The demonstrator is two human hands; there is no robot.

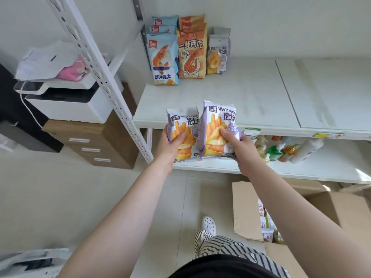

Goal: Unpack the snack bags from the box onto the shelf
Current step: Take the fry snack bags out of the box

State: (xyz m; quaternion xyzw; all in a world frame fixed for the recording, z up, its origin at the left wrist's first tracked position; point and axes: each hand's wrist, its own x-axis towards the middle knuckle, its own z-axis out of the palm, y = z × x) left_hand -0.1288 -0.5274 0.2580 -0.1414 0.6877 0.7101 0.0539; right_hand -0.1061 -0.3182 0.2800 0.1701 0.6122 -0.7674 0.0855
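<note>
My left hand [170, 146] grips a purple-and-yellow fries snack bag [183, 121] by its left side. A second, matching bag [219, 119] is held upright by my right hand [240, 148], overlapping the first. Both bags hover at the front edge of the white shelf [251, 93]. At the shelf's back left stand blue shrimp-chip bags [162, 57], orange shrimp bags [191, 51] and one purple fries bag [217, 53]. The open cardboard box [247, 209] sits on the floor at lower right, with more snack bags [266, 225] inside.
A slanted white shelf post [104, 77] runs left of the shelf. Bottles [285, 149] lie on the lower shelf. A printer [68, 101] on a brown drawer cabinet [90, 141] stands to the left. My foot in a white clog [208, 224] is beside the box.
</note>
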